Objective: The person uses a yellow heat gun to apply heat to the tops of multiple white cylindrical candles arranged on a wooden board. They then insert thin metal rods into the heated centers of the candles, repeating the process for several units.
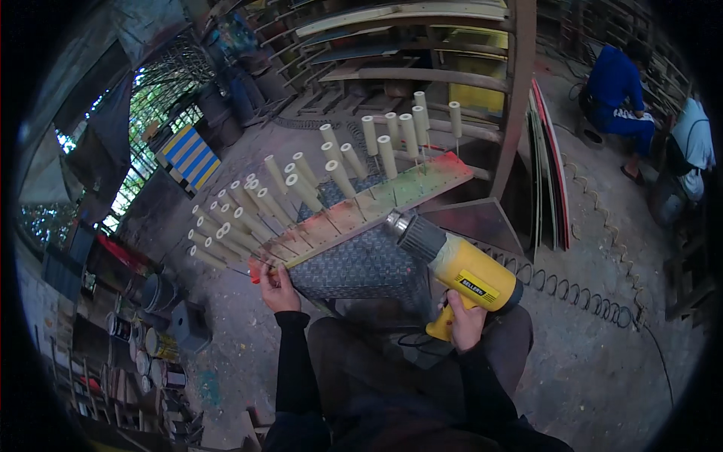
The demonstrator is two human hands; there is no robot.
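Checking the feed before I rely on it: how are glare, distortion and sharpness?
Head view: daylight glares through the lattice at left; the fisheye darkens to a black rim; the yellow heat gun reads fairly clearly; the person in blue at upper right looks dimmer and softer.

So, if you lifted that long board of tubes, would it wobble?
The board probably feels top-heavy, because pale tubes sit above it on thin rods. Those might sway, being so slender. The board itself looks straight, so likely stiff.

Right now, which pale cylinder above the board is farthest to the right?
The cylinder standing by itself above the red-tinged right end of the board; every other cylinder is farther left.
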